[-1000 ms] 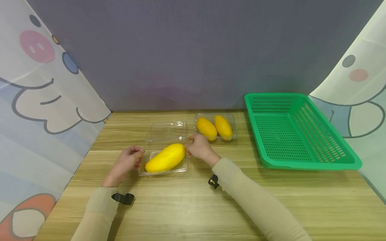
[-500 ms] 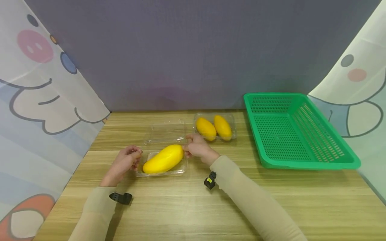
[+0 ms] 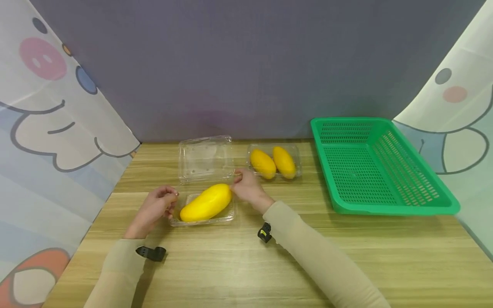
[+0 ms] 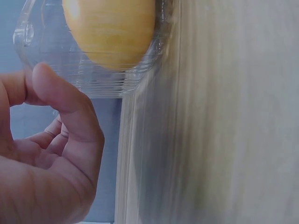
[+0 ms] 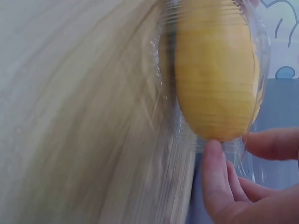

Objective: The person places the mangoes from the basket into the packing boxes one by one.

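Observation:
A clear plastic clamshell box point(image 3: 204, 220) sits on the wooden table with its lid point(image 3: 206, 160) tilted back behind it. One large yellow mango point(image 3: 206, 203) lies slantwise in its base. My left hand point(image 3: 154, 209) pinches the box's left rim; in the left wrist view, thumb and forefinger meet at the clear rim point(image 4: 28, 35). At the right rim, near the lid's hinge, my right hand point(image 3: 248, 188) holds the plastic. In the right wrist view its fingertips point(image 5: 215, 154) touch the box wall by the mango's end point(image 5: 215, 84).
Behind my right hand stands another clear box point(image 3: 295, 152) with two smaller yellow mangoes point(image 3: 284, 162). A green plastic basket point(image 3: 393, 209) with slotted sides occupies the table's right side. A grey wall point(image 3: 246, 68) rises at the back edge.
The lid stands higher and further back than before. The box, its mango and both hands have shifted slightly left, and the right hand stays at the right rim.

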Motion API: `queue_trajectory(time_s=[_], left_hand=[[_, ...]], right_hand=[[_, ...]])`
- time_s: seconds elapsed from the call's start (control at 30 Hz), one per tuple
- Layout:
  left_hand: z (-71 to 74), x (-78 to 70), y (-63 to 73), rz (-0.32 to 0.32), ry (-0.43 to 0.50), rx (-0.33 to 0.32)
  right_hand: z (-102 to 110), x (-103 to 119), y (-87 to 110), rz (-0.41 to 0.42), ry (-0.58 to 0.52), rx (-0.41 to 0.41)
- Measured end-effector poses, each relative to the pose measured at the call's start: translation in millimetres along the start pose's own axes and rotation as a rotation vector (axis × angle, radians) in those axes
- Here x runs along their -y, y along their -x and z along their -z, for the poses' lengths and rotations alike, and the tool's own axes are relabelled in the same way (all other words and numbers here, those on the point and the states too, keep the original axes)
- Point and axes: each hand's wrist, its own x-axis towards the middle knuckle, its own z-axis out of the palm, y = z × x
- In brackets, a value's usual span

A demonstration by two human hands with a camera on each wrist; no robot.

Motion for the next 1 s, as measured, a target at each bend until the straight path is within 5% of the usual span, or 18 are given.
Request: queue_trajectory(time_s=[1.0], left_hand=[[-4.4, -2.7, -1.4, 0.011, 0.038, 0.007]], right_hand=[[19, 28, -12.4, 0.183, -0.080, -0.133]])
